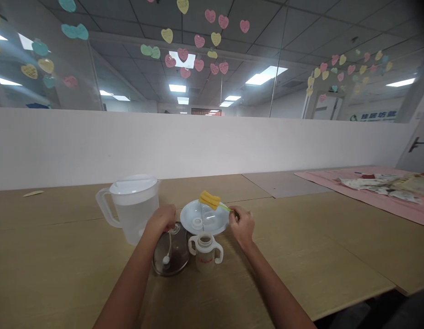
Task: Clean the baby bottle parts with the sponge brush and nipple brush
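My right hand (242, 225) grips the green handle of a sponge bottle brush (209, 200), its yellow sponge head over the back of a white bowl (187, 224). Inside that bowl lie a small white ring-shaped part (197, 223) and a clear piece. My left hand (164, 217) is closed above a dark round dish (179, 258); what its fingers hold is hidden. Just below them shows a clear part (175, 229), and a white straw with a weighted end (166, 259) rests over the dish. A two-handled baby bottle (205, 256) stands upright and uncapped in front of the bowl.
A lidded clear pitcher (134, 210) with water stands left of the dish, close to my left forearm. At the far right, a pink cloth (321, 178) carries packets and papers. A low white partition (205, 144) runs behind the wooden table (301, 246).
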{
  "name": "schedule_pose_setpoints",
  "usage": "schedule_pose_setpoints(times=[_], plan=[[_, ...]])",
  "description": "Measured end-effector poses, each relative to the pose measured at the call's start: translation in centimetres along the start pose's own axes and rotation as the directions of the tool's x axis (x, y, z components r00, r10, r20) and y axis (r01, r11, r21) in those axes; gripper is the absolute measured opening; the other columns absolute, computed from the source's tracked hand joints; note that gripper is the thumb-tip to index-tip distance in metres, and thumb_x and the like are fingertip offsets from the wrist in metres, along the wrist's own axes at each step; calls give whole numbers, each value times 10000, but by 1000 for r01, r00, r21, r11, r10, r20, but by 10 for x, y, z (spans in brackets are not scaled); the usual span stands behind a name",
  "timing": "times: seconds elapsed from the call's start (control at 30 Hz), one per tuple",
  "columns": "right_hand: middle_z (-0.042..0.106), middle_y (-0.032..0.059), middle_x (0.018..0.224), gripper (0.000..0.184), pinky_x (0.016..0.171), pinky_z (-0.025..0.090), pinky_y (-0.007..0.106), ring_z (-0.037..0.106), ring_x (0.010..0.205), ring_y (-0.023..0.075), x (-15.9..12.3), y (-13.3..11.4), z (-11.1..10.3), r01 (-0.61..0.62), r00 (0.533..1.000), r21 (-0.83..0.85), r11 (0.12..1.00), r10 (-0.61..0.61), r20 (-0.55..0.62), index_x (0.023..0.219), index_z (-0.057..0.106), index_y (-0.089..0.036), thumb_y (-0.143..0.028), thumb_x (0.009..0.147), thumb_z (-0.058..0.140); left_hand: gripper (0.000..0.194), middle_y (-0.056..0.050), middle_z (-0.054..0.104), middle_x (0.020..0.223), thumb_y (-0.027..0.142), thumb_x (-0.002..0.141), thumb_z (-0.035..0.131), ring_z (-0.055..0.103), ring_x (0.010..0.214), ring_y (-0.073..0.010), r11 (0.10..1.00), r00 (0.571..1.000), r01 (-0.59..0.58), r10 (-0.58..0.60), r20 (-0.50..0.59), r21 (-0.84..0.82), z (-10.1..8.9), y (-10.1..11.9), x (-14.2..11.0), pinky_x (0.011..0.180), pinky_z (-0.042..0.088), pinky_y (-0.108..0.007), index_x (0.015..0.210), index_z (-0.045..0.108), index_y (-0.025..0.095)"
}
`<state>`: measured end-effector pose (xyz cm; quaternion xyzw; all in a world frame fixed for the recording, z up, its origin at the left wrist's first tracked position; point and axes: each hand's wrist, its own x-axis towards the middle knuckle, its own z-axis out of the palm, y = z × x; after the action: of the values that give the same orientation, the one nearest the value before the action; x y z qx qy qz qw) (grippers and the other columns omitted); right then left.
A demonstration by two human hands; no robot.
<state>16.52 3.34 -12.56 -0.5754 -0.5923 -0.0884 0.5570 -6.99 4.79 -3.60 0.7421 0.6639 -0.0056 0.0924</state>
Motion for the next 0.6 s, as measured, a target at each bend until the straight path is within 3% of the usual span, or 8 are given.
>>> schedule_pose_setpoints(times=[0.2,0.37,0.6], plan=[[663,27,722,284,664,289,254,545,611,137,0,1,1,-5,1000,-34,999,5,13,743,650,-167,-208,711,371,35,-117,672,677,165,545,633,626,706,-251,995,992,-59,68,-109,85,4,13,1,626,451,-302,576,637,149],[660,30,715,292,664,293,251,549,623,142,1,2,1,-12,1000,-58,998,13,24,746,650,-171,-214,711,364,252,-133,650,972,197,745,441,584,923,-226,978,948,-186,204,-246,96,13,32,8,771,412,-300,863,663,173],[665,35,728,298,680,298,260,558,639,152,2,2,1,-43,999,-64,997,44,18,741,651,-170,-211,711,357,130,-117,681,796,160,609,548,610,793,-231,971,951,-238,241,-194,39,46,44,26,683,424,-272,669,663,147]])
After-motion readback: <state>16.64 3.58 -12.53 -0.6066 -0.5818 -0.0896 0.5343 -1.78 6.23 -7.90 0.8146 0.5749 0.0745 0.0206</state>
